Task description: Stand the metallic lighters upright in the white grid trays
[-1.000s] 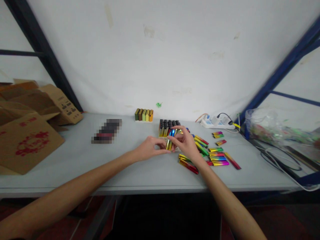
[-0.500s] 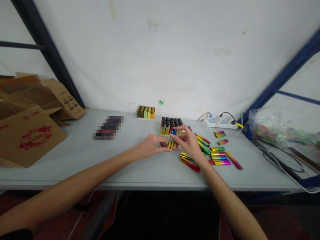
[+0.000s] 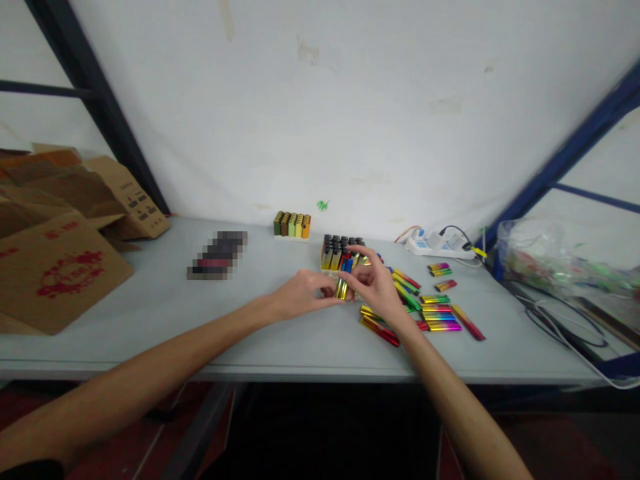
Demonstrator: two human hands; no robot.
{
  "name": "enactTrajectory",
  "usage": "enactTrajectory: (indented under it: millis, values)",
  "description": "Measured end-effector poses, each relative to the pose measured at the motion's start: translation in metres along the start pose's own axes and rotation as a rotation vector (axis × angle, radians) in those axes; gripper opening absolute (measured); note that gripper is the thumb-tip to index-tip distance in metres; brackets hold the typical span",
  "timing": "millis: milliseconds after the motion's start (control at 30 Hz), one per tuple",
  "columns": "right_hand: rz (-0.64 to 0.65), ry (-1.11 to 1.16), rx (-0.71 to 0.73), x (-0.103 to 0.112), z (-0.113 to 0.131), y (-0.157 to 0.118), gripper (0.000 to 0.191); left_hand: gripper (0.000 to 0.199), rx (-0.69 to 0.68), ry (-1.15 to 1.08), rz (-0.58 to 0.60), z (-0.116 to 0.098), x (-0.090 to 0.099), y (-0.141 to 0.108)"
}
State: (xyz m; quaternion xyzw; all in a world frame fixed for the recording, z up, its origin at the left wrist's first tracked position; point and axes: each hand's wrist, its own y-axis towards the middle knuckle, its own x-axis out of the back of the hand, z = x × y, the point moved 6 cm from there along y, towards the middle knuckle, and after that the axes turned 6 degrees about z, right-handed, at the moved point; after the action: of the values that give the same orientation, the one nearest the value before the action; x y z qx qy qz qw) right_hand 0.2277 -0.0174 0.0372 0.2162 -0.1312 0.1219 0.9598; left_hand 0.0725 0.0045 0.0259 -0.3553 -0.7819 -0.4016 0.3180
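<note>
My left hand (image 3: 303, 295) and my right hand (image 3: 376, 288) meet over the front of a lighter tray. Between their fingertips they pinch shiny gold-and-blue lighter sleeves (image 3: 342, 289), held upright; how many is hard to tell. The black-topped lighters (image 3: 332, 253) stand in rows just behind my fingers, and my right hand covers part of them. Beside my right wrist lie several loose metallic sleeves (image 3: 440, 317) in gold, red, green, blue and purple. More of these, a gold-and-red sleeve (image 3: 380, 329) among them, lie at the near side of that wrist.
A second block of lighters (image 3: 291, 225) stands by the wall. At left are cardboard boxes (image 3: 65, 273) and a blurred-out dark object (image 3: 217, 256). A power strip (image 3: 440, 245) with cables sits at back right, near a clear plastic bag (image 3: 535, 250) and a blue frame (image 3: 565, 160).
My right fingers have shifted slightly on the held sleeves, with the index finger lifted a little higher. The left hand has hardly moved.
</note>
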Motion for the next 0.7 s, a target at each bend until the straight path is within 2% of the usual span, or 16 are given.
enactTrajectory:
  millis: [100, 300, 433, 600, 700]
  values:
    - [0.020, -0.048, 0.000, 0.0003, -0.0012, -0.0001, 0.047, 0.026, -0.025, 0.042, 0.010, -0.0026, 0.0008, 0.0002]
    - [0.030, -0.059, 0.010, 0.0015, -0.0001, -0.0003, 0.042, 0.027, -0.038, 0.091, 0.044, -0.0031, 0.0000, 0.0006]
    - [0.014, -0.068, 0.009, 0.0013, 0.0027, 0.0007, 0.046, 0.027, -0.011, 0.104, 0.022, 0.0011, -0.0010, 0.0010]
    - [-0.019, -0.048, -0.022, 0.0016, -0.0002, 0.0024, 0.068, 0.032, 0.023, 0.062, 0.002, 0.0005, 0.0008, 0.0022]
    - [-0.064, -0.084, -0.026, 0.0081, -0.0027, 0.0031, 0.063, 0.031, 0.006, 0.040, -0.009, -0.0058, 0.0063, 0.0027]
